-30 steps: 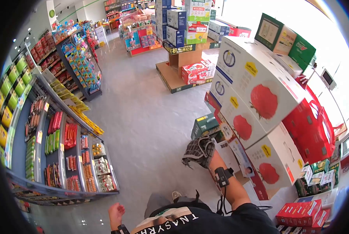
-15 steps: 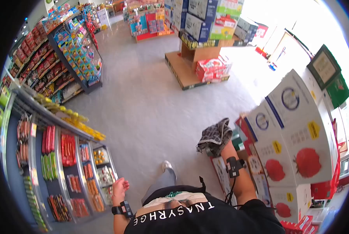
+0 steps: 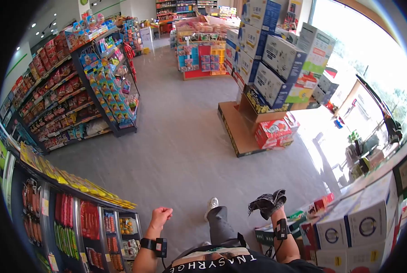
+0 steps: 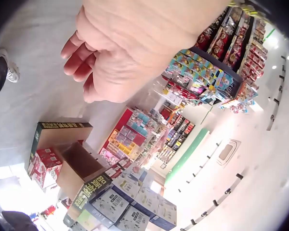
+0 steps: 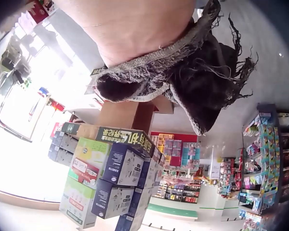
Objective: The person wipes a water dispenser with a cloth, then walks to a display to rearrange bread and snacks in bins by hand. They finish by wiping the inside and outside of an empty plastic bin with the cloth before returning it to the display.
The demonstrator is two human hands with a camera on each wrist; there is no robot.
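Note:
A dark grey checked cloth [image 3: 268, 204] with frayed edges bunches around my right hand [image 3: 278, 215]. In the right wrist view the cloth [image 5: 200, 79] hangs in folds past the wrist and hides the fingers. My left hand [image 3: 160, 217] holds nothing, its fingers loosely curled in the air over the floor. Seen from the left wrist, the palm side of that hand [image 4: 120, 53] shows, fingertips bent inward.
Left of me stands a shelf of packaged sausages [image 3: 89, 220], with a snack rack [image 3: 108, 82] beyond it. Ahead, stacked cartons [image 3: 276, 63] rise from a cardboard display base [image 3: 230, 127]. White boxes [image 3: 367, 223] are close on my right. Grey floor [image 3: 176, 150] runs between.
The view has turned right and lifted as I walk forward, and the white boxes have slid to the lower right. The cloth stays with my right hand; my left hand has come further forward.

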